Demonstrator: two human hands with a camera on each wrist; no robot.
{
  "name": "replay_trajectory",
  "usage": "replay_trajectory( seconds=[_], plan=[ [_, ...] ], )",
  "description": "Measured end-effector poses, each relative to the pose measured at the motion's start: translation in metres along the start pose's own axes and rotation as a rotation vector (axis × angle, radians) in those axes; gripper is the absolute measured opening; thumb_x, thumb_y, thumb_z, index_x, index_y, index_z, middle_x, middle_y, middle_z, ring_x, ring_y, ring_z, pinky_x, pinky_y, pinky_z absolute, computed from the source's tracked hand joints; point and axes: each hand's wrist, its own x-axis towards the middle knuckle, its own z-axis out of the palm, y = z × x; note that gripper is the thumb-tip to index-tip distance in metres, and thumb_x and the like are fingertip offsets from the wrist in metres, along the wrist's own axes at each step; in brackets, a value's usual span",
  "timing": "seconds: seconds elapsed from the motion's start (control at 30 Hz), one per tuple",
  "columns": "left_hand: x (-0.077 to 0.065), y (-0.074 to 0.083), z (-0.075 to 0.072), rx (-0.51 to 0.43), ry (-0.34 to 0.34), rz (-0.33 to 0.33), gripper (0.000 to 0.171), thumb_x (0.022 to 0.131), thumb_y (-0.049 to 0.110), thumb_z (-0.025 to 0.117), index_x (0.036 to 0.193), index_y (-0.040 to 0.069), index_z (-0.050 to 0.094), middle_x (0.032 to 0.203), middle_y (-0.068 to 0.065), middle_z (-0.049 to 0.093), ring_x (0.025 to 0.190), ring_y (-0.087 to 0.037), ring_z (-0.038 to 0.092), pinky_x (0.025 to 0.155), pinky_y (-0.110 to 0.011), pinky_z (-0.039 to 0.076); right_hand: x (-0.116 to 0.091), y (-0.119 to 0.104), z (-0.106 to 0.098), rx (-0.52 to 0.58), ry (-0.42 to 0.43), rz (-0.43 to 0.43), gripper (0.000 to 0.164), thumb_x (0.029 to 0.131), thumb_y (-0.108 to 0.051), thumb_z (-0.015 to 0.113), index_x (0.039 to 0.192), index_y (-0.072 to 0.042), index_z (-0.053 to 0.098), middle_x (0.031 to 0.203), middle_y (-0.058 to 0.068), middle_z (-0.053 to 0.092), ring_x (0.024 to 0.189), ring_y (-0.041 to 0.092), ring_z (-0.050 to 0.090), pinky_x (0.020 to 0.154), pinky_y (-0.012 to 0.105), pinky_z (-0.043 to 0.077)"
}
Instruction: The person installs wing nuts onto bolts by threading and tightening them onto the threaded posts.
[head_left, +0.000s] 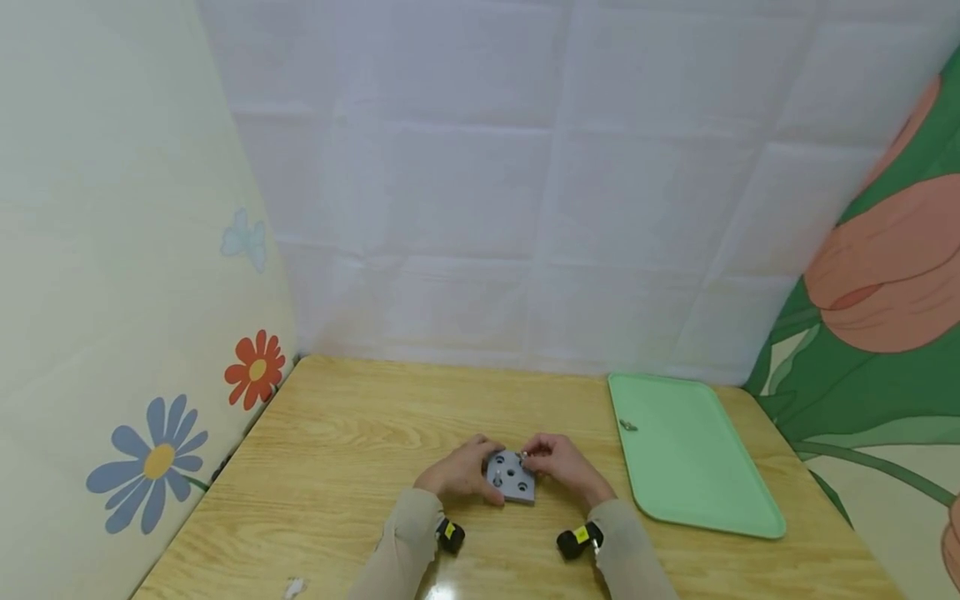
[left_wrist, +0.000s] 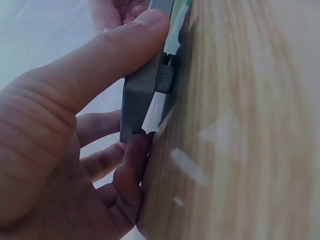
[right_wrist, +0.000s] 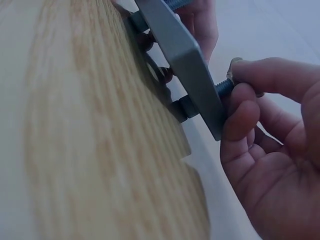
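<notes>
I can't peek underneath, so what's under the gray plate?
Two dark bolt heads poke out under the gray plate, above the wooden table. The rest of its underside is hidden.

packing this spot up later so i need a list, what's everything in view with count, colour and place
table: 1, wood-toned, across the front
plate: 1, grey, above table, centre
bolts: 2, dark grey, through plate
nut-like piece: 1, brassy, at one bolt's end
tray: 1, light green, table's right side
small metal piece: 1, dull metallic, tray's left edge
scrap or mark: 1, white, table's near left
back sheet: 1, white, behind table
flowered sheet: 1, cream, left
plant-print sheet: 1, green and pink, right
wrist cameras: 2, black and yellow, at wrists
sleeves: 2, beige, forearms
left hand: 1, bare, gripping plate
right hand: 1, bare, pinching nut-like piece
</notes>
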Motion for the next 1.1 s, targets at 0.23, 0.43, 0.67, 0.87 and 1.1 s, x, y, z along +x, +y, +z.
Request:
replay_trajectory(
  seconds=[0.23, 0.43, 0.67, 0.87, 1.1],
  plan=[
    [0.0002, 0.0007, -0.0012, -0.004, 0.002, 0.000, 0.079, 0.068, 0.035, 0.085, 0.135, 0.014, 0.050, 0.123, 0.003, 0.045, 0.107, -0.013, 0.048, 0.095, -0.037, 0.039, 0.0006, -0.0051, -0.0003, -0.029, 0.003, 0.003, 0.015, 0.084, -0.006, 0.068, 0.095, 0.003, 0.062, 0.081, 0.003, 0.060, 0.071, 0.016, 0.053, 0.062, 0.030, 0.044],
    [0.0006, -0.0009, -0.0004, -0.009, 0.001, 0.001, 0.079, 0.067, 0.034, 0.085, 0.135, 0.014, 0.050, 0.122, 0.003, 0.046, 0.107, -0.013, 0.048, 0.095, -0.036, 0.039, -0.0027, -0.0074, -0.0019, 0.098, -0.015, 0.037, 0.016, 0.089, -0.004, 0.053, 0.097, 0.007, 0.061, 0.082, 0.005, 0.059, 0.073, 0.015, 0.054, 0.064, 0.027, 0.046],
    [0.0002, -0.0008, 0.0004, -0.004, 0.005, 0.005, 0.079, 0.066, 0.034, 0.085, 0.134, 0.014, 0.050, 0.123, 0.002, 0.046, 0.108, -0.013, 0.048, 0.095, -0.036, 0.040, -0.0013, -0.0032, -0.0030, 0.147, -0.019, 0.048, 0.017, 0.088, 0.003, 0.049, 0.098, 0.010, 0.060, 0.083, 0.005, 0.059, 0.072, 0.014, 0.054, 0.063, 0.025, 0.046],
    [0.0001, -0.0005, 0.0005, -0.011, 0.006, 0.001, 0.079, 0.067, 0.033, 0.085, 0.135, 0.014, 0.050, 0.123, 0.003, 0.046, 0.108, -0.013, 0.048, 0.096, -0.036, 0.039, -0.0004, -0.0001, -0.0046, 0.142, -0.037, 0.025, 0.014, 0.088, 0.003, 0.055, 0.099, 0.012, 0.058, 0.085, 0.007, 0.059, 0.074, 0.016, 0.054, 0.064, 0.027, 0.047],
    [-0.0009, 0.0000, -0.0001, 0.000, 0.008, 0.004, 0.080, 0.067, 0.034, 0.085, 0.135, 0.014, 0.050, 0.123, 0.002, 0.046, 0.107, -0.013, 0.048, 0.095, -0.035, 0.039, 0.0003, 0.0008, 0.0003, 0.107, 0.007, 0.002, 0.028, 0.085, 0.000, 0.062, 0.111, 0.006, 0.055, 0.090, 0.007, 0.060, 0.073, 0.015, 0.055, 0.062, 0.027, 0.046]
  ],
)
